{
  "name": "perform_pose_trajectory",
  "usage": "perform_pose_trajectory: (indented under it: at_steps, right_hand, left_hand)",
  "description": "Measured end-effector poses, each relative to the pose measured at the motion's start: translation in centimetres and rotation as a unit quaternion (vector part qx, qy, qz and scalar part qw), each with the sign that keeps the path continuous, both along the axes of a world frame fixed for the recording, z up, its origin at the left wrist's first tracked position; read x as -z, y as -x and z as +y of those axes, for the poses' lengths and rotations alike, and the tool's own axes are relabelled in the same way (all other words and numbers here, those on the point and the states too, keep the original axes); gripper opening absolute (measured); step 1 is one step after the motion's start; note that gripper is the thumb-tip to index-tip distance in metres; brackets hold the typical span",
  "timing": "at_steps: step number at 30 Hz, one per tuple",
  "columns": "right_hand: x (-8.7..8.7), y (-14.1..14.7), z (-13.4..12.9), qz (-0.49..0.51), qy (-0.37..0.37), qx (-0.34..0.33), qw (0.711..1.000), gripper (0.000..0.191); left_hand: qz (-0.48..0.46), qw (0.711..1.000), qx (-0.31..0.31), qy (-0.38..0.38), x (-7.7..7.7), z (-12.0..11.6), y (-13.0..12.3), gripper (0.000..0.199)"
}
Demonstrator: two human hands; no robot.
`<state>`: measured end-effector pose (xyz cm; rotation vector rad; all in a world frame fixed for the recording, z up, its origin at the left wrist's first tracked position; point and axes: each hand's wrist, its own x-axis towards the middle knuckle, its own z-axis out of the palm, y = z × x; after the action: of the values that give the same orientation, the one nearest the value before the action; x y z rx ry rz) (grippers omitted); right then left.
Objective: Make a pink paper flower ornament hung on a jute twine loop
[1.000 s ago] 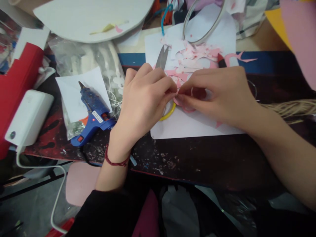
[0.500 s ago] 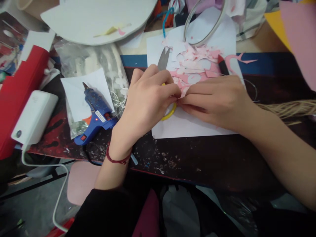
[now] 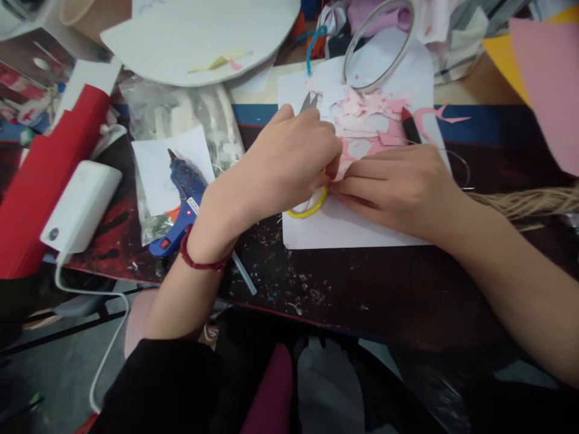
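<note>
My left hand (image 3: 294, 160) is closed over white paper, its fingertips pinched together against those of my right hand (image 3: 395, 187). Whatever lies between the fingertips is too small to make out. Under my left hand are scissors with a yellow handle (image 3: 310, 211); their grey blades (image 3: 310, 101) stick out beyond its knuckles. Torn pink paper scraps (image 3: 366, 111) are heaped on the white sheet (image 3: 344, 232), just past both hands. A red and black marker (image 3: 410, 125) lies beside the scraps.
A blue glue gun (image 3: 183, 202) with a lit red light rests on paper at the left. Nearby are a white power bank (image 3: 81, 206) and a red box (image 3: 52, 187). A hoop (image 3: 409, 36) stands at the back, twine (image 3: 534, 202) at the right.
My left hand has turned and tilted over the scissors, its wrist lower and further left, covering more of the blades. My right hand stays almost in place. The view has shifted slightly.
</note>
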<state>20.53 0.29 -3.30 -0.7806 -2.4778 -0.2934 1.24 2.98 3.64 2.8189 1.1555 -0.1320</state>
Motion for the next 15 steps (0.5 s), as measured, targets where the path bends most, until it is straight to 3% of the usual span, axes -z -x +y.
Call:
perform_pose_trajectory:
  at_steps: [7,15]
  right_hand:
    - [0.1,-0.2,0.0,0.003,0.052,0.000,0.999,0.031]
    - [0.1,-0.1,-0.1,0.018,0.072,0.008,0.997,0.032]
  left_hand:
    - [-0.012,0.996,0.007,0.091,-1.1,0.9,0.0,0.021]
    - [-0.053,0.993,-0.001,0.102,-0.7,0.8,0.5,0.018]
